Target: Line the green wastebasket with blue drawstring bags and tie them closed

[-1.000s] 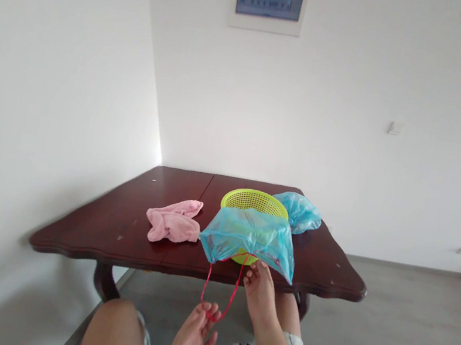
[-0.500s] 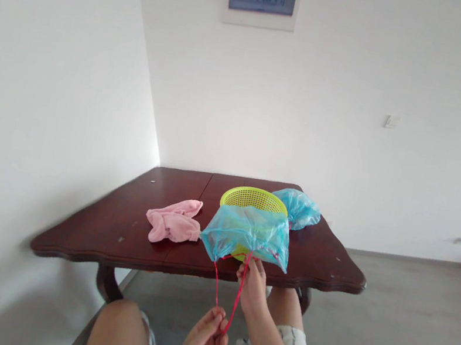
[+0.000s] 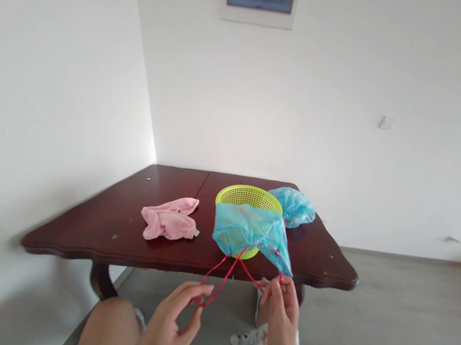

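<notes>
A translucent blue plastic drawstring bag (image 3: pixel 248 226) hangs over the near side of the yellow-green plastic basket (image 3: pixel 249 191). Red drawstrings (image 3: pixel 226 276) run from its gathered edge toward me. My left hand (image 3: pixel 176 317) is closed on one loop of string between thumb and fingers, below the table's front edge. With the fingertips pinched, my right hand (image 3: pixel 283 309) grips the red string close to the bag's lower right corner. What the bag contains, if anything, cannot be made out.
A pink cloth item (image 3: pixel 171 220) with a small white tag lies left of the basket. Behind the basket on the right sits another blue plastic bag (image 3: pixel 293 207). All stand on a dark red wooden table (image 3: pixel 87 227) against a white wall. My knees are under its near edge.
My right hand has moved right and down from the middle, pulling string outward. My left hand has shifted left and up. The bag's right corner is drawn toward my right hand.
</notes>
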`<state>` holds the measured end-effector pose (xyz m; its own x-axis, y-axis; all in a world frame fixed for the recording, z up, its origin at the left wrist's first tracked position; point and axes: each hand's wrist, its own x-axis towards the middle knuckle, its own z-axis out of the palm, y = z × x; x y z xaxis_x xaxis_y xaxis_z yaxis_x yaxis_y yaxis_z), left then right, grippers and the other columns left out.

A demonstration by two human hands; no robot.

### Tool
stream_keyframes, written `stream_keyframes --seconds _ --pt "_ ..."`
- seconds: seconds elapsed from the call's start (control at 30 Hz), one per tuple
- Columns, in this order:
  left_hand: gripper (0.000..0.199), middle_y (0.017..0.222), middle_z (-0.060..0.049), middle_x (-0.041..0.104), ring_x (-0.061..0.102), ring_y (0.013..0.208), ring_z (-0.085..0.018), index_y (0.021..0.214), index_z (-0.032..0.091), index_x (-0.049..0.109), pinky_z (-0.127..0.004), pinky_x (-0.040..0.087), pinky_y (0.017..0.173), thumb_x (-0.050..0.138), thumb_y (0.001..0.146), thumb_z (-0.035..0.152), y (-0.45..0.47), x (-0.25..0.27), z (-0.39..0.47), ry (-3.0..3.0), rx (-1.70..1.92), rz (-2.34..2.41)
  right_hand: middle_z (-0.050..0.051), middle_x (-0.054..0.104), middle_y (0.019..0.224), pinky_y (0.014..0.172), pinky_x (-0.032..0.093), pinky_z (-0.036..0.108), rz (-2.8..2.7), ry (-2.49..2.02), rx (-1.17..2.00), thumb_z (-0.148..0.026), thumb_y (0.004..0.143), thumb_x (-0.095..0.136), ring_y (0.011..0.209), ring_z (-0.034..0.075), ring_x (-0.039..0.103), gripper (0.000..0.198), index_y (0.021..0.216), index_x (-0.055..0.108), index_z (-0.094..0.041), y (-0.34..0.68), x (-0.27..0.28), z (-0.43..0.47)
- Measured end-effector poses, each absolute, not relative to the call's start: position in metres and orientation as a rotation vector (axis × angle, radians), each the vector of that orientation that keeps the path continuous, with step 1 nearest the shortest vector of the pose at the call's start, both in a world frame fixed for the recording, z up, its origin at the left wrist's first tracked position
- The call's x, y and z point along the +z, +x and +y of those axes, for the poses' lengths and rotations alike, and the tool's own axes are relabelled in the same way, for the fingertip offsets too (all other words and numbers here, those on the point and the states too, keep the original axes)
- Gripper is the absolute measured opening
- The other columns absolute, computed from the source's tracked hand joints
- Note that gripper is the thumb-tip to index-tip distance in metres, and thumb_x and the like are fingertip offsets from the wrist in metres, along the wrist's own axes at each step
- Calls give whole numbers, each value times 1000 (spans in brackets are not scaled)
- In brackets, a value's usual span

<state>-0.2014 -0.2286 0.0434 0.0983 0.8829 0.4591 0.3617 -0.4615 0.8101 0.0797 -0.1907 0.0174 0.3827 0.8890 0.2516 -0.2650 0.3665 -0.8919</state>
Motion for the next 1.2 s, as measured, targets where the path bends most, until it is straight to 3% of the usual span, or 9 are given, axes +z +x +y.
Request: stream_keyframes --seconds 0.1,0.27,0.4,0.5,0.63,0.77,0.97,1.1,1.2 --pt "35 125 -8 89 86 110 -29 136 35 89 -40 70 104 78 105 24 -207 55 -213 2087 1333 1234 -9 59 61 117 62 49 -835 -848 776 -63 106 87 76 23 78 38 107 67 -30 91 36 -203" --pt "20 102 -5 81 79 94 -22 103 26 86 -29 64 88 76 114 40 -215 94 -195 2147 1407 1258 -6 64 65 76 62 28 -872 -889 645 -66 101 93 66 16 72 46 100 73 -25 116 68 -207" --pt "50 113 -10 78 74 107 -25 78 21 78 -31 62 94 68 118 51 -224 147 -171 1871 1624 1067 -10 56 58 104 69 40 -748 -750 807 -64 98 96 71 19 79 44 105 75 -27 136 87 -199" --pt "53 129 -13 82 74 122 -29 72 19 78 -35 63 104 75 112 53 -229 188 -144 1474 1672 765 -10 60 61 104 71 44 -666 -665 908 -60 94 101 69 19 80 44 108 76 -27 147 101 -192" --pt "26 117 -9 86 79 110 -25 91 20 88 -38 69 101 92 98 44 -228 229 -111 1011 1565 453 -11 54 57 104 73 44 -655 -598 937 -54 91 104 74 20 83 40 109 80 -27 161 121 -185" --pt "17 139 -7 86 82 117 -21 99 22 88 -33 71 101 96 98 37 -220 240 -96 886 1639 299 -11 55 61 107 74 39 -578 -499 991 -46 84 109 74 15 79 40 104 84 -24 178 139 -183" --pt "58 177 -3 66 75 149 -24 166 43 68 -38 66 119 85 111 51 -199 219 -96 1018 1711 243 -10 65 71 101 77 32 -456 -316 1203 -28 82 109 76 11 75 37 109 84 -24 173 146 -186" --pt "81 164 -5 75 79 145 -25 181 52 43 -40 66 118 85 112 52 -172 220 -98 1154 1809 209 -2 88 117 78 77 25 -506 -299 1189 -23 85 104 54 1 53 43 123 85 -26 147 152 -189" --pt "95 153 -11 78 81 139 -30 188 44 31 -50 63 123 86 111 52 -150 229 -111 1475 1899 235 11 77 162 40 52 15 -719 -406 1055 -31 98 94 44 -4 37 42 138 83 -32 129 163 -196"
